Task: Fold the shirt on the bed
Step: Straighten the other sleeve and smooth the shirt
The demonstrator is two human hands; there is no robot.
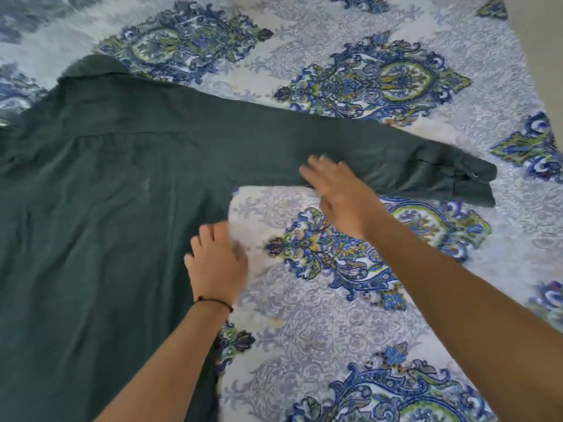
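Observation:
A dark green long-sleeved shirt (100, 190) lies flat on the bed, back side up, collar at the far left. Its right sleeve (380, 150) stretches out across the bedspread to the cuff at the right. My right hand (341, 193) rests flat on the lower edge of that sleeve, fingers spread, holding nothing. My left hand (216, 263) sits at the shirt's side edge below the armpit, fingers curled at the fabric's edge; motion blur hides whether it pinches the cloth. A thin black band circles my left wrist.
The bedspread (350, 324) is pale with blue and green paisley medallions and fills the view. A plain beige surface (542, 41) shows past the bed's edge at the top right.

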